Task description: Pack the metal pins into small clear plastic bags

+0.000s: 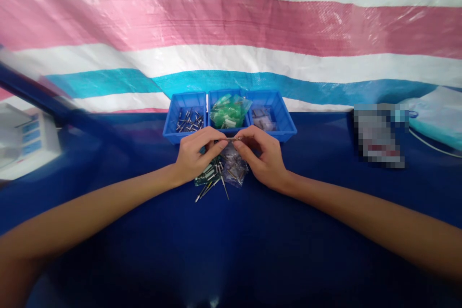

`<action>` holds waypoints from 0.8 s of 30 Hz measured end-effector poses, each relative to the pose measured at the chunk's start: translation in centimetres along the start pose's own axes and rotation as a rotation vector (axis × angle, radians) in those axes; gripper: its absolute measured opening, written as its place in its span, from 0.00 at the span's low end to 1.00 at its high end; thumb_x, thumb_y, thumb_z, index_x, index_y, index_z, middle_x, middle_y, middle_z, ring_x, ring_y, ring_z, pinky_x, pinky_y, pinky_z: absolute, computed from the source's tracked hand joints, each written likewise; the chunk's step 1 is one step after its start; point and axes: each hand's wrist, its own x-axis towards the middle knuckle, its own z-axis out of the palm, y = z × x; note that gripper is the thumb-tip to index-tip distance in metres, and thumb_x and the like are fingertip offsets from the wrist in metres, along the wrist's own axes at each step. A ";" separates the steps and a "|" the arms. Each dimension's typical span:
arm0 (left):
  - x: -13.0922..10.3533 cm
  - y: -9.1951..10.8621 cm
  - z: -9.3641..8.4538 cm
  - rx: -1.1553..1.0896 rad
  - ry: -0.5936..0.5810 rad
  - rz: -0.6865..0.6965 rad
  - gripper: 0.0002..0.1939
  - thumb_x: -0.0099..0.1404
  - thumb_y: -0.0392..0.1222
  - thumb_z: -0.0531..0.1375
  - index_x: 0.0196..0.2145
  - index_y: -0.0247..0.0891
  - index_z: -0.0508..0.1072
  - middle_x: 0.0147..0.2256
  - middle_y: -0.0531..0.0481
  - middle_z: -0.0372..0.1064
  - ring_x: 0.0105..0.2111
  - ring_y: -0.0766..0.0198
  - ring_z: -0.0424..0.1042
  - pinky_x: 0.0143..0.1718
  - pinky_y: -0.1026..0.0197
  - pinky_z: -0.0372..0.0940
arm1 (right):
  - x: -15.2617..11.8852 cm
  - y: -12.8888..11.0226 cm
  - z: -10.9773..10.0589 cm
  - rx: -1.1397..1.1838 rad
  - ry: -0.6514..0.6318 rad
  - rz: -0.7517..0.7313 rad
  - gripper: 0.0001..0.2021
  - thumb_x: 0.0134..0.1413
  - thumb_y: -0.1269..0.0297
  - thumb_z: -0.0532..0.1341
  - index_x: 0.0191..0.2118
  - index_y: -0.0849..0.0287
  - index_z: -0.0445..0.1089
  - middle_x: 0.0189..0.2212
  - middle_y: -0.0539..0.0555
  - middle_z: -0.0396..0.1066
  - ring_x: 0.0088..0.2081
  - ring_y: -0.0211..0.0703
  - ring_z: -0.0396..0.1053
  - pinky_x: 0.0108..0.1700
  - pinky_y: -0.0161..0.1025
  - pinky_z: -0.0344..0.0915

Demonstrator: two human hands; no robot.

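Note:
My left hand [199, 154] and my right hand [262, 156] meet in front of the bins, fingertips pinched toward each other. Between them runs a small thin piece [231, 139], pale and narrow; whether it is a loose part or the edge of a bag I cannot tell. Just below the fingers lies a clear plastic bag [235, 171] with small metal parts inside. Beside it, under my left hand, are several blind rivets [215, 180] and a green packet [204, 176], partly covered by the hand.
Three blue bins stand behind my hands: the left bin [168, 127] with loose rivets, the middle with green bags [230, 111], the right with clear bags [262, 118]. A white device [39, 142] stands far left, a blurred-out object [377, 137] at right. A striped sheet [231, 21] hangs behind.

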 end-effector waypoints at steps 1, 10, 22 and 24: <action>0.0 0.0 0.0 -0.002 0.003 -0.009 0.03 0.61 0.35 0.56 0.32 0.35 0.70 0.26 0.52 0.68 0.21 0.74 0.62 0.24 0.68 0.61 | 0.0 0.0 0.0 -0.001 0.003 0.000 0.03 0.55 0.66 0.56 0.34 0.58 0.64 0.27 0.49 0.64 0.25 0.33 0.62 0.27 0.33 0.61; -0.3 -0.1 0.1 0.002 0.017 -0.062 0.03 0.60 0.36 0.58 0.33 0.36 0.72 0.27 0.53 0.72 0.19 0.76 0.63 0.23 0.70 0.61 | -0.2 0.0 0.0 -0.014 0.031 0.010 0.03 0.54 0.66 0.58 0.34 0.58 0.66 0.25 0.49 0.68 0.25 0.35 0.66 0.28 0.34 0.65; -0.6 -0.2 0.3 -0.174 0.034 -0.119 0.08 0.62 0.36 0.56 0.40 0.38 0.68 0.29 0.53 0.70 0.16 0.78 0.61 0.18 0.72 0.60 | -0.2 -0.1 0.1 0.031 0.046 0.009 0.02 0.54 0.67 0.58 0.34 0.58 0.66 0.23 0.48 0.68 0.24 0.35 0.68 0.27 0.34 0.66; -0.7 -0.2 0.3 -0.243 0.035 -0.129 0.10 0.63 0.35 0.53 0.43 0.39 0.66 0.29 0.53 0.69 0.15 0.78 0.60 0.17 0.72 0.59 | -0.2 -0.1 0.1 0.028 0.061 0.013 0.02 0.54 0.67 0.58 0.33 0.58 0.66 0.23 0.47 0.67 0.23 0.34 0.67 0.27 0.34 0.66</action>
